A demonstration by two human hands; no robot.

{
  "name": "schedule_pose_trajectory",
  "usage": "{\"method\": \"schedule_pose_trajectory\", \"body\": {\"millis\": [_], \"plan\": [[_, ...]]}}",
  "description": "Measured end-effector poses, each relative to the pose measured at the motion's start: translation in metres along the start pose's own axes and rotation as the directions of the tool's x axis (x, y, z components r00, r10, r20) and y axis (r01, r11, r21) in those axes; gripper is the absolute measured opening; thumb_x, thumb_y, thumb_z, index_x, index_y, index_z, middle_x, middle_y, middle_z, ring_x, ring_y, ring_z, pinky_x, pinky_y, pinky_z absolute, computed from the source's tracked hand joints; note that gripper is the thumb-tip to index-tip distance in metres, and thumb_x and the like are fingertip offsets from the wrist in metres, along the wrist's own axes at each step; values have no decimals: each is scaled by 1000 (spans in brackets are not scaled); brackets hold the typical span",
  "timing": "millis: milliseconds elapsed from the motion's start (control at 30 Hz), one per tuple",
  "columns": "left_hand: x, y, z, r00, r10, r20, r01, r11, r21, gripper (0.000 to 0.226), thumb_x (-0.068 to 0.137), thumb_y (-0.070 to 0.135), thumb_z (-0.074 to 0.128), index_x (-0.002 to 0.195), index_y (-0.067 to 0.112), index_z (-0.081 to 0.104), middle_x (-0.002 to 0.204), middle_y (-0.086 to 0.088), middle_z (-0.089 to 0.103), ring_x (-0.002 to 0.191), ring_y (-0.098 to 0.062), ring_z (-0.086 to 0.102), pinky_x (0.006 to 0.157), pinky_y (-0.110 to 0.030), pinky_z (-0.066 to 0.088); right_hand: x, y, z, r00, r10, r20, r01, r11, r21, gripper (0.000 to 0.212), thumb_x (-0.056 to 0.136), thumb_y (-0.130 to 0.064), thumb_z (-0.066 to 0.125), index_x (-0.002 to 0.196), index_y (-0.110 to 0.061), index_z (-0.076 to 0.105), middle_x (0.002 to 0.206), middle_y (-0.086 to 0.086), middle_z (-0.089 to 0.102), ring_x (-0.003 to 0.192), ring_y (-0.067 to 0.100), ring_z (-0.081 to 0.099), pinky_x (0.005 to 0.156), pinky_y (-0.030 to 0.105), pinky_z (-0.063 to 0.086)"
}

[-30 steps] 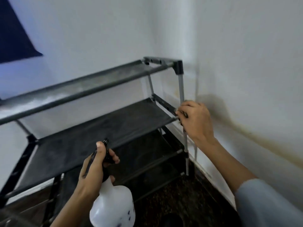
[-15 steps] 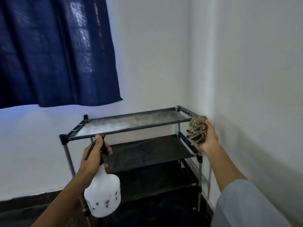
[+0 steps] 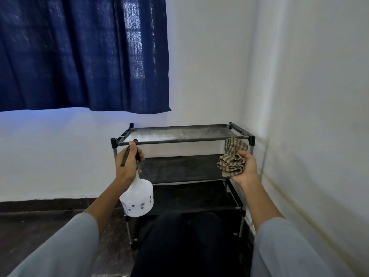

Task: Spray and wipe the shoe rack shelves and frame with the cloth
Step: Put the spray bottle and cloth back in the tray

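Where knees hide the rack's base, left fingers grip sprayer, right fingers clutch cloth.

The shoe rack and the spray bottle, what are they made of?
The shoe rack looks like thin metal tubes joined by black, probably plastic, corner pieces; its dark matte shelves look like fabric, and the top one has pale, dusty-looking patches. The spray bottle in the left hand seems to be cloudy white plastic with a black head.
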State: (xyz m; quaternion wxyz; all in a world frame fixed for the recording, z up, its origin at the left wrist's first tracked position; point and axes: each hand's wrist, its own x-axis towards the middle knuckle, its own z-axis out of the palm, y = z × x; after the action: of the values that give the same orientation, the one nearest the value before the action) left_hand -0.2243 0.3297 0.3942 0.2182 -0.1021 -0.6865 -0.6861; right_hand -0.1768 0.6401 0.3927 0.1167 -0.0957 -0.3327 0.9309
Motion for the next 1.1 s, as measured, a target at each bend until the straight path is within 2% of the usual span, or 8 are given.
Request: {"method": "schedule_pose_trajectory", "body": {"millis": [133, 300, 367, 500, 733, 800, 933, 1100], "plan": [[12, 5, 8, 999, 34, 32, -34, 999, -4, 45, 103, 44, 34, 75, 17, 58, 70, -1, 61, 72, -20, 60, 47, -26, 46, 7, 4, 2, 995, 59, 74, -57, 998, -29, 24, 91, -19, 43, 95, -2, 60, 88, 12, 60, 77, 25, 58, 79, 39, 48], [33, 25, 26, 997, 71, 41, -69, 997, -42, 43, 104, 38, 31, 79, 15, 58, 74, -3, 61, 71, -14, 61, 51, -17, 50, 22, 6, 10, 974, 102, 203, -79, 990, -119, 41, 94, -32, 48, 123, -4, 55, 103, 13, 62, 89, 26, 59, 93, 42, 43], [43, 33, 33, 996, 81, 45, -79, 995, -60, 44, 104, 37, 30, 80, 14, 58, 75, -4, 61, 72, -13, 61, 54, -17, 52, 30, 4, 17, 965, 107, 240, -75, 988, -136, 42, 93, -37, 50, 120, -6, 59, 103, 11, 64, 89, 24, 62, 93, 43, 44], [62, 41, 45, 992, 96, 77, -91, 993, -74, 47, 104, 40, 27, 81, 12, 57, 78, -8, 62, 73, -14, 61, 43, -24, 46, 46, -5, 34, 954, 71, 292, -45, 995, -94, 46, 90, -44, 54, 116, -8, 66, 105, 11, 69, 90, 25, 65, 89, 41, 48], [82, 32, 54, 991, 119, 62, -109, 985, -136, 49, 95, 51, 30, 83, 12, 57, 80, -7, 61, 75, -16, 62, 40, -25, 46, 69, -4, 52, 926, 148, 346, -123, 988, -95, 35, 92, -32, 54, 110, -6, 68, 104, 10, 70, 89, 21, 68, 87, 36, 52], [82, 28, 49, 992, 125, 34, -120, 985, -122, 50, 93, 54, 30, 83, 13, 58, 79, -5, 62, 76, -18, 62, 41, -26, 46, 74, 7, 58, 910, 197, 366, -169, 980, -109, 36, 92, -32, 54, 113, -6, 67, 106, 10, 69, 92, 21, 66, 87, 37, 51], [80, 21, 24, 993, 103, -54, -107, 992, -74, 47, 104, 41, 26, 81, 16, 59, 77, -3, 63, 76, -15, 64, 49, -22, 50, 80, 47, 77, 859, 315, 404, -264, 948, -179, 43, 94, -32, 51, 127, -6, 57, 118, 10, 64, 99, 22, 64, 85, 35, 52], [68, 14, -38, 982, 114, -150, -115, 993, 4, 49, 105, 42, 26, 78, 16, 58, 69, 6, 65, 73, -14, 64, 42, -23, 45, 79, 123, 114, 785, 445, 430, -332, 889, -314, 49, 95, -32, 49, 136, -5, 48, 120, 15, 61, 97, 25, 64, 76, 38, 57]]}}
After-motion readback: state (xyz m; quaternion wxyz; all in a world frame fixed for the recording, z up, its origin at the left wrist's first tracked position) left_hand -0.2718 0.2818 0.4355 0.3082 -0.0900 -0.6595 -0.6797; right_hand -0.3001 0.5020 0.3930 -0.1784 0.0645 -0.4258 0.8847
